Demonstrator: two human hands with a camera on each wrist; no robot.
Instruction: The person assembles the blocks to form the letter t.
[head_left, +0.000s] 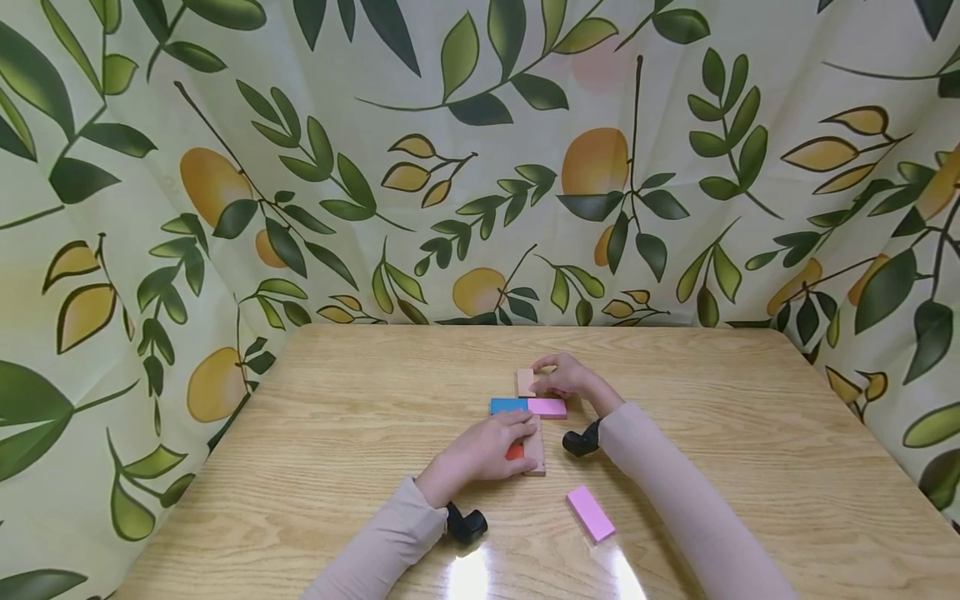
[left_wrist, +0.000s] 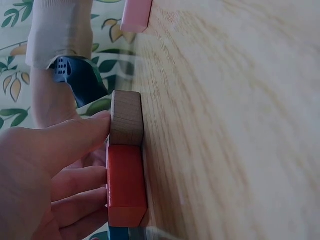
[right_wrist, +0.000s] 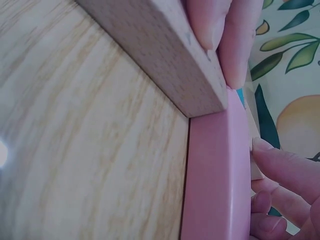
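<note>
the left hand spans a brown wooden block, likely steadying it against the red block it partly covers — gripping or not, one cannot tell. the right hand pinches a pale wooden block, probably for alignment, just beyond the blue block and pink block; a loose pink block lies apart.

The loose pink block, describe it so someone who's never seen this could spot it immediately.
On the wooden table, look between the person's left sleeve and right sleeve. There a pink block lies at a slant. Unlike the other pink block, set against a blue block, it touches no other block.
</note>
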